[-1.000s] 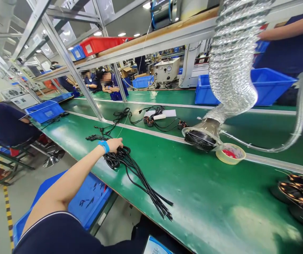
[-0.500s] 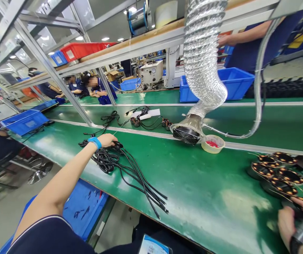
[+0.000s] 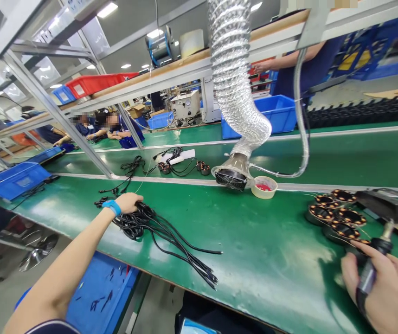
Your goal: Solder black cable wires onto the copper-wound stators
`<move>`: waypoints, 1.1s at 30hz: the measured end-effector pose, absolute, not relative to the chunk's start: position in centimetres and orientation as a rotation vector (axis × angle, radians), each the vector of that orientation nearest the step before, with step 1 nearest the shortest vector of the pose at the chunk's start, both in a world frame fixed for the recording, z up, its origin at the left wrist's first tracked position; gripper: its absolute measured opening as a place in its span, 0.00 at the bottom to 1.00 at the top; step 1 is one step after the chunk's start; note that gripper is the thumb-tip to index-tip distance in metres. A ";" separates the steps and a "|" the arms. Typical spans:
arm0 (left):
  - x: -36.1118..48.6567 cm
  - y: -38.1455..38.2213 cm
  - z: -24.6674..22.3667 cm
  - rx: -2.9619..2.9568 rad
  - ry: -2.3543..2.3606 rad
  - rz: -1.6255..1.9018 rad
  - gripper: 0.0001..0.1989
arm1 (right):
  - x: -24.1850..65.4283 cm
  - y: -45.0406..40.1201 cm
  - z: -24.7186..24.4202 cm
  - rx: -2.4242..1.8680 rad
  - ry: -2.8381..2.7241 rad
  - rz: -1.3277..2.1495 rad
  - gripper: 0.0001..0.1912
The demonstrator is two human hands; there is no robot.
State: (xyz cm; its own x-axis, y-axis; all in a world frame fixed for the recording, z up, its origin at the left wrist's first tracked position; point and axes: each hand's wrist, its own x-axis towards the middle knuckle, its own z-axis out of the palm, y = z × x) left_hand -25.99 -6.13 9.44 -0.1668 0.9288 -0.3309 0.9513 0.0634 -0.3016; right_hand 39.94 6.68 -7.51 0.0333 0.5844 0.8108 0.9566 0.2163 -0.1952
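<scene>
My left hand (image 3: 129,203), with a blue band at its wrist, is closed over a bundle of black cables (image 3: 143,220) on the green bench. Their far parts lie coiled, and their stripped ends fan out toward the front edge. At the lower right, my right hand (image 3: 390,287) wraps round a soldering iron (image 3: 369,274), its metal tip pointing up and away. Its index finger reaches close to a group of round motor stators (image 3: 345,231) with copper windings; whether it touches one I cannot tell.
A fume hose (image 3: 234,69) hangs down to a black fan (image 3: 232,178). Beside it stands a tub (image 3: 264,189) with something red inside. A dark device (image 3: 394,204) sits behind the stators. Below the bench is a blue bin (image 3: 98,292). Other people work across the bench.
The view has shifted, bringing more of my right hand and the soldering iron into sight. My left hand stays at the cables, and one cable end now lies apart from the others.
</scene>
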 end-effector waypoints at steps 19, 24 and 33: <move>-19.6 -0.6 9.4 2.074 2.443 -0.574 0.22 | 38.7 4.9 -4.7 -1.406 -1.753 -0.669 0.18; -14.4 -2.6 4.8 2.245 2.108 -0.496 0.09 | 39.2 5.5 -5.6 -1.414 -1.767 -0.529 0.18; -8.0 -2.9 0.6 2.232 1.867 0.064 0.14 | 39.3 5.7 -5.7 -1.393 -1.753 -0.482 0.20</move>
State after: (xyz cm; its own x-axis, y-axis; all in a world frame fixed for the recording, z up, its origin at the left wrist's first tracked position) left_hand -7.97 -2.88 0.59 0.1874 0.9757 -0.1136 0.9657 -0.1618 0.2032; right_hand 39.26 5.69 -5.66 -0.0457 0.6141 0.7879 0.9304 0.3133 -0.1902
